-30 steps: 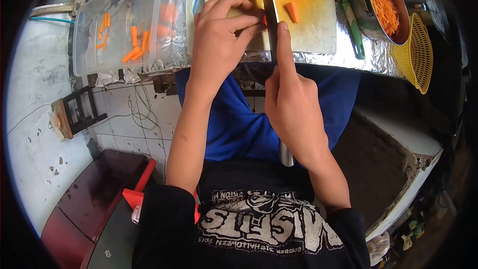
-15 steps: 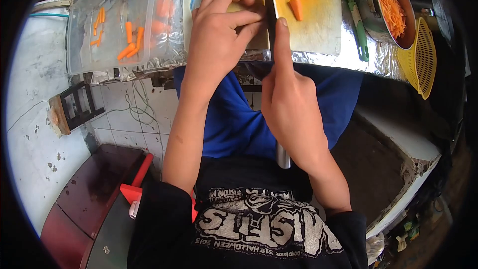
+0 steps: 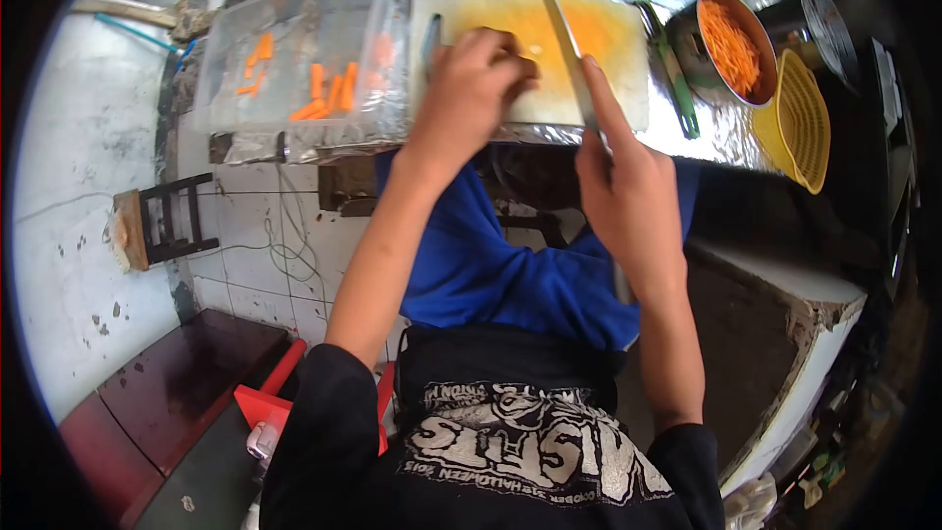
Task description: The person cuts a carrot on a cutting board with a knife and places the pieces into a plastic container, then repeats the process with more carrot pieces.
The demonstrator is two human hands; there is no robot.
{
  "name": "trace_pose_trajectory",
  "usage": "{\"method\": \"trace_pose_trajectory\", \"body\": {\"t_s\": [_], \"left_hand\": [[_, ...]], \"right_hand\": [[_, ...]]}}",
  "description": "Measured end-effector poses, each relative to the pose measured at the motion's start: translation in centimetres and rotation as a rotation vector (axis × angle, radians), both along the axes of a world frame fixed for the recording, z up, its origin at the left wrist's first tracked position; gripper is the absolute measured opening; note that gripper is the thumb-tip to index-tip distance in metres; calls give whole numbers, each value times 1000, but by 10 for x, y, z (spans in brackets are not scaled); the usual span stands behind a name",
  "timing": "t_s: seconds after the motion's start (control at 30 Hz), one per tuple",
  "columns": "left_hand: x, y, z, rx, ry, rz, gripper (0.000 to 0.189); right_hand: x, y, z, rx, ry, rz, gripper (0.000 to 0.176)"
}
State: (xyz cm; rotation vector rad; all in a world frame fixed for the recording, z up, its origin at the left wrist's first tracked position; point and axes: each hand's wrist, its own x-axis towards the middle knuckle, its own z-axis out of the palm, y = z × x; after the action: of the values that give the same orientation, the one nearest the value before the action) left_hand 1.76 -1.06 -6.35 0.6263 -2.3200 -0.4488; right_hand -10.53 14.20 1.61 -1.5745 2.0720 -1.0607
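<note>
My right hand [image 3: 633,201] grips a long kitchen knife [image 3: 561,20], its index finger stretched along the spine. The blade points away from me over the right half of the white cutting board [image 3: 618,98], which is stained orange. Above the board's left half, my left hand [image 3: 471,93] is blurred with its fingers curled in; whatever it holds, if anything, is hidden. Left of the board stands a clear plastic container [image 3: 221,88] with several carrot sticks [image 3: 335,95] in it.
A green-handled tool [image 3: 675,83] lies right of the board. Beyond it are a metal pot [image 3: 692,51] of shredded carrot [image 3: 729,47] and a yellow plastic basket [image 3: 807,132] at the counter's edge. Foil [image 3: 724,140] covers the counter front.
The knife has moved right across the board and is tilted. My left hand has drawn away from the blade. The carrot piece right of the knife no longer shows. The view has shifted.
</note>
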Motion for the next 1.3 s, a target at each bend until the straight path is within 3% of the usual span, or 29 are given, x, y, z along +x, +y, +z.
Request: {"method": "trace_pose_trajectory", "body": {"t_s": [0.07, 0.1, 0.2, 0.27, 0.37, 0.47, 0.63, 0.73, 0.83, 0.93, 1.03, 1.1, 1.17, 1.3], "left_hand": [[3, 0, -1, -124, -7, -49, 14], [3, 3, 2, -147, -1, -69, 14], [19, 17, 25, -79, 69, -33, 12], [42, 21, 46, -60, 103, -22, 12], [96, 5, 81, -50, 317, 187, 15], [154, -36, 104, 33, 171, 416, 10], [219, -94, 92, 96, -55, 455, 15], [239, -114, 81, -53, -205, 503, 15], [241, -113, 85, -17, -241, 539, 21], [225, -108, 94, 172, -51, 464, 35], [220, -112, 91, -37, -30, 283, 52], [219, -113, 92, 144, -227, 348, 60], [222, -117, 89, 153, -267, 394, 61], [234, -119, 83, 170, -353, 470, 59]], "right_hand": [[-2, -1, -2, -84, 26, 19, 63], [2, 0, 15, 60, 13, -6, 63], [5, -9, 20, -59, 48, 41, 63], [9, -19, 39, 59, 146, 112, 61], [14, -44, 55, 18, 261, 234, 57], [24, -72, 69, -23, 440, 323, 49], [54, -125, 85, -21, 723, 460, 42], [76, -158, 89, 3, 817, 560, 40], [94, -191, 95, 15, 857, 676, 33], [114, -225, 101, 55, 943, 767, 27], [131, -255, 100, -50, 1011, 803, 27], [140, -260, 110, 12, 1039, 805, 30], [141, -263, 126, 78, 1067, 795, 33], [134, -262, 155, 177, 970, 895, 23]]}}
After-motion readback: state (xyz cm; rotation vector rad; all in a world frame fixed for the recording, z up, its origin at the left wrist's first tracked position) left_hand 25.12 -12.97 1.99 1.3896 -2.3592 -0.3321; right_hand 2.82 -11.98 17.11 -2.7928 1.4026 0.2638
